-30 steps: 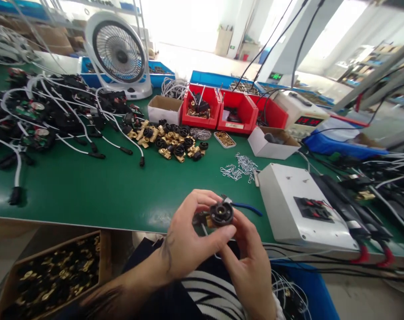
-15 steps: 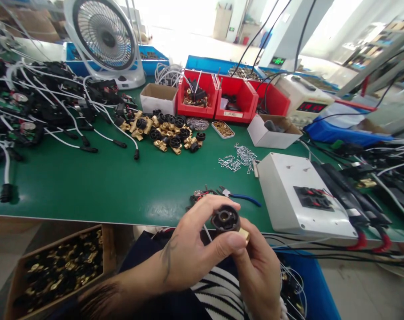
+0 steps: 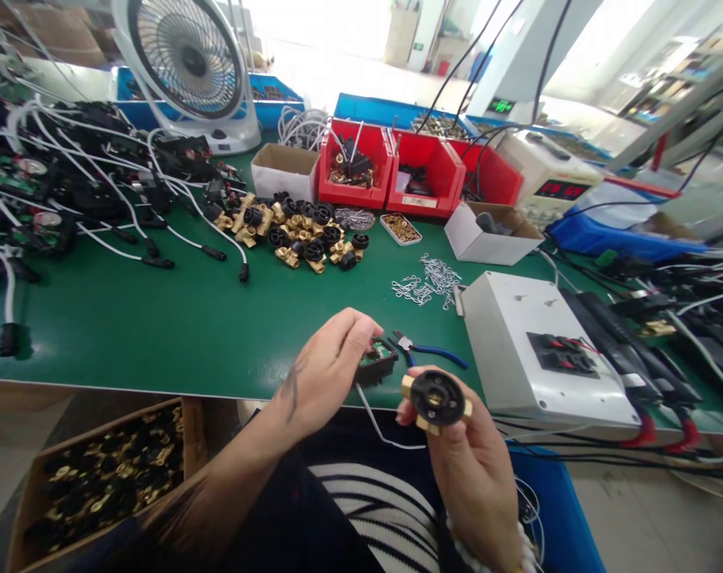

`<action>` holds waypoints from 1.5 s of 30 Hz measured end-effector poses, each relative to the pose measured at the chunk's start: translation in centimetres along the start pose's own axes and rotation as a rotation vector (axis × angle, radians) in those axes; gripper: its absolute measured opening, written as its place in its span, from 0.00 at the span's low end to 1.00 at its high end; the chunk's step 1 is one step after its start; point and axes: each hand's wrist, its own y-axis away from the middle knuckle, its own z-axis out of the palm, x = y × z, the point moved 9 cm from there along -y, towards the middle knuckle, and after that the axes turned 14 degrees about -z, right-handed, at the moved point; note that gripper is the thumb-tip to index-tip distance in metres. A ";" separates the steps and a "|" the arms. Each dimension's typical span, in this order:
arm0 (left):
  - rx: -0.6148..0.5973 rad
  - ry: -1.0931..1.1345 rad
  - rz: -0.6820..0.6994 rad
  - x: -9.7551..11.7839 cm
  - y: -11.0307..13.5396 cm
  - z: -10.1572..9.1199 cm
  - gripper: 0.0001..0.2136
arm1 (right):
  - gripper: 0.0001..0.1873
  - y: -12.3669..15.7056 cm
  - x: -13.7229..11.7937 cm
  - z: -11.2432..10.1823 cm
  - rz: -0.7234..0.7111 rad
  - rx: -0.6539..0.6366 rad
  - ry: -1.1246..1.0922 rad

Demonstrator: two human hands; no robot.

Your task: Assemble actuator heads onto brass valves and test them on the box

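My right hand (image 3: pixel 472 469) holds a brass valve body with a round black plastic top (image 3: pixel 437 399), its top face turned up toward me. At the table's front edge, my left hand (image 3: pixel 331 362) has its fingers wrapped over a small black housing with a green circuit board (image 3: pixel 377 360). A white cable (image 3: pixel 377 422) runs down from that housing and hangs over the edge. Blue-handled cutting pliers (image 3: pixel 436 352) lie just right of the housing, touched by neither hand. My left fingertips are partly hidden behind the housing.
Several brass and black valve bodies (image 3: pixel 302 231) are heaped mid-table. Metal clips (image 3: pixel 436 278) lie near a grey-white box (image 3: pixel 541 350) with switches. Red bins (image 3: pixel 424 179) and a fan (image 3: pixel 191 64) stand behind. Cabled black housings (image 3: pixel 92 175) crowd the left. A carton (image 3: pixel 185 446) of parts sits below.
My left hand has let go of the valve body, moved left, and closed on the black housing. My right hand keeps the valve body, now slightly farther right and turned more into view.
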 end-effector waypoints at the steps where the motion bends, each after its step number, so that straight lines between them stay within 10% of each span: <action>1: 0.076 -0.248 -0.009 -0.3 -0.2 0.0 0.16 | 0.15 0.1 0.5 -0.2 0.067 0.044 -0.116; 5: 0.130 -0.916 -0.043 -1.8 0.0 2.4 0.29 | 0.13 0.0 1.1 0.0 0.175 0.129 -0.431; 9: 0.113 -1.002 -0.016 -2.4 0.3 3.9 0.34 | 0.12 -0.2 0.6 0.8 0.197 0.129 -0.563; 15: 0.110 -0.437 -0.004 -3.0 -0.5 1.5 0.27 | 0.11 0.1 0.6 1.3 0.269 0.157 -0.675; 24: -0.399 0.927 -0.244 -3.0 0.5 2.3 0.17 | 0.15 1.1 1.2 2.7 0.523 0.094 -0.794; 45: -0.166 0.872 -0.153 -1.4 2.4 0.2 0.20 | 0.21 2.1 0.9 3.5 0.511 0.000 -0.662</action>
